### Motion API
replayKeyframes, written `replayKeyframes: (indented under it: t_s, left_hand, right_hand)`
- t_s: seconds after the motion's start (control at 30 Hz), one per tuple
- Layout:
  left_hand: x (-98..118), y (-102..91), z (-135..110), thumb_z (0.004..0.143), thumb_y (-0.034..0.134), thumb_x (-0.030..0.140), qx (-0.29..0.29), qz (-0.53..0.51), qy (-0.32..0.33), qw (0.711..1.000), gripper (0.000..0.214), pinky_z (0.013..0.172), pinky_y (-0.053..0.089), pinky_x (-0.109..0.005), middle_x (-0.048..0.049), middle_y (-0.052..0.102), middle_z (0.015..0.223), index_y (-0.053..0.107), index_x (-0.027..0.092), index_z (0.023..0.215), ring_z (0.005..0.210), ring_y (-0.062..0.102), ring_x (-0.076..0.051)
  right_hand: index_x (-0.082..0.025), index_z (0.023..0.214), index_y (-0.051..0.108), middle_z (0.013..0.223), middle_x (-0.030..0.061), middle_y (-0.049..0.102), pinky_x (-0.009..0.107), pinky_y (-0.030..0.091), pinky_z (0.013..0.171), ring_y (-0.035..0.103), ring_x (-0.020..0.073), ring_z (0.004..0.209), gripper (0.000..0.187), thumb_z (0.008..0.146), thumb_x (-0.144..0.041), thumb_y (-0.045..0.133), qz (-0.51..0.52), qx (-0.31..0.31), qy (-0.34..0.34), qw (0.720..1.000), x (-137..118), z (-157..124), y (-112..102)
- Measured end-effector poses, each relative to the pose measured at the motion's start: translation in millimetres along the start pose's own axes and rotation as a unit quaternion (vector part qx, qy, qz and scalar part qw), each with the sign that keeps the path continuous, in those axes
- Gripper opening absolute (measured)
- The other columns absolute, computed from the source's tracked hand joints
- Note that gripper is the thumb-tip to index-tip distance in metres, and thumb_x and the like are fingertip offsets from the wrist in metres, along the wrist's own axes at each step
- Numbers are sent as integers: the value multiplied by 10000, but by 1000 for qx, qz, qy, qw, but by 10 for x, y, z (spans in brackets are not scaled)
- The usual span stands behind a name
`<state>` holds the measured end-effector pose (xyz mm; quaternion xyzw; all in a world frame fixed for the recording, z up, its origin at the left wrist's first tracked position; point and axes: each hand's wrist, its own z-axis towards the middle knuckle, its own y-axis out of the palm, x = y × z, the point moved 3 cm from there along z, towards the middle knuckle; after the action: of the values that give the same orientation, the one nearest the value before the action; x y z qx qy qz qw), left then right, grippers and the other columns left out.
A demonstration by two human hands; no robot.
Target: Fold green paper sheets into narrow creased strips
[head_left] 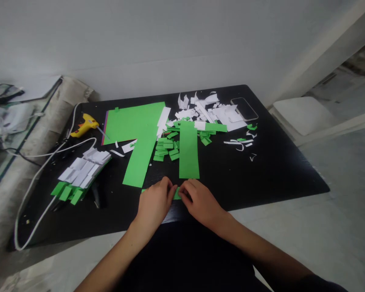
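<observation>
At the table's near edge, my left hand (155, 198) and my right hand (202, 201) work close together on a small green paper strip (177, 194). The fingers of both hands are bent and pinched onto it. Most of the strip is hidden under them; a bit shows between the hands and a sliver left of my left hand. Just beyond my right hand lies a long green paper band (188, 152). A second green band (140, 164) slants away above my left hand. Small folded green paper pieces (162, 149) are heaped between the two bands.
A yellow glue gun (85, 125) lies at the left by a white cable (33, 182) and a layered white-and-green paper piece (83, 170). Behind are green sheets (130, 119), white paper scraps (207, 109) and a phone (245, 108). The black table (261, 170) meets a wall.
</observation>
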<state>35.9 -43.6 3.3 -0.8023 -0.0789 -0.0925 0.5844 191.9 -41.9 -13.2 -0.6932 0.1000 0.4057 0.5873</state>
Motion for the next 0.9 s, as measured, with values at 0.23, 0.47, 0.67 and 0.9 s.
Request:
replayKeyframes:
  t_s: [0.23, 0.47, 0.67, 0.9]
  left_hand:
    - [-231, -57, -36, 1051, 509, 451, -4, 9, -35, 999, 234, 602, 305, -293, -14, 760, 872, 597, 246, 981, 790, 728, -257]
    - [-469, -107, -69, 1051, 482, 468, -19, 21, -73, 997, 249, 613, 319, -296, -25, 751, 850, 599, 258, 987, 807, 722, -265]
    - [-664, -147, -108, 1053, 456, 476, -19, 20, -92, 995, 267, 619, 336, -295, -46, 749, 868, 594, 257, 985, 838, 726, -278]
    - [-776, -208, -137, 1048, 469, 461, -19, 24, -117, 993, 249, 616, 341, -290, -44, 769, 920, 583, 254, 970, 863, 730, -280]
  right_hand:
    - [-185, 872, 588, 913, 38, 650, 323, 476, 773, 620, 194, 864, 170, 931, -36, 644, 24, -14, 9, 1000, -17, 20, -32]
    - [-191, 866, 577, 910, 32, 642, 313, 465, 763, 604, 184, 850, 177, 938, -36, 622, 33, -18, 12, 999, -27, 19, -43]
    - [-198, 850, 568, 900, 30, 636, 313, 461, 754, 595, 183, 840, 195, 933, -25, 607, 44, -20, 16, 999, -36, 21, -59]
    - [-200, 839, 564, 883, 25, 629, 312, 454, 749, 588, 180, 825, 200, 925, -26, 611, 51, -19, 20, 998, -22, 24, -43]
